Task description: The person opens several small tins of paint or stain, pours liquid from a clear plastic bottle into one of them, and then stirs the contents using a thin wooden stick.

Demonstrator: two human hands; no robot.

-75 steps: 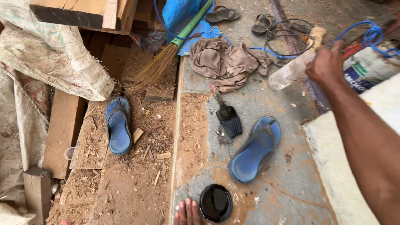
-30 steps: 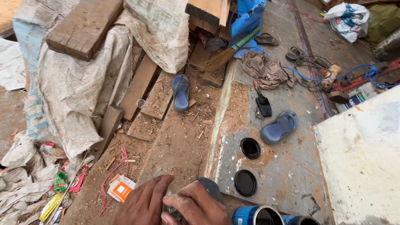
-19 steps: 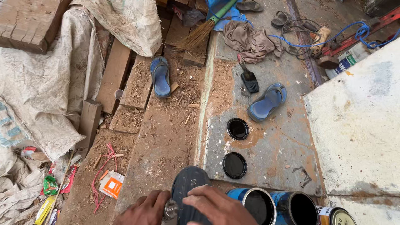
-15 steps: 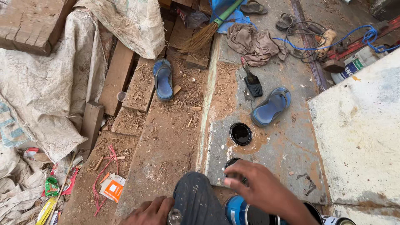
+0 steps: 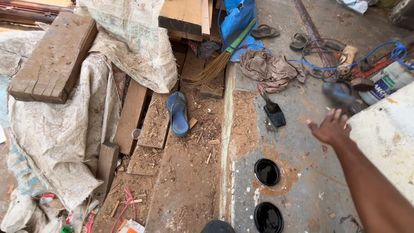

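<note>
- The blue sandal [image 5: 340, 92] is a blurry shape just above the right hand [image 5: 330, 129], close to the fingertips but not touching them as far as I can see.
- The right hand is open with its fingers spread out, and it holds nothing.
- The arm runs from the hand down to the bottom right corner.
- The left hand is not in the picture.
- A small black brush [image 5: 273, 113] lies on the grey floor [image 5: 302, 172], to the left of the hand and a bit higher.
- A brown rag [image 5: 271, 69] lies in a heap above the brush, up and to the left of the hand.
- Two round black lids [image 5: 267, 172] sit on the floor below and to the left of the hand, one under the other.
- Another blue sandal [image 5: 177, 113] lies far to the left of the hand, on wood and sawdust.
- A broom [image 5: 220, 60] with a green handle leans far up and to the left.
- A white board [image 5: 388, 133] lies just to the right of the hand.
</note>
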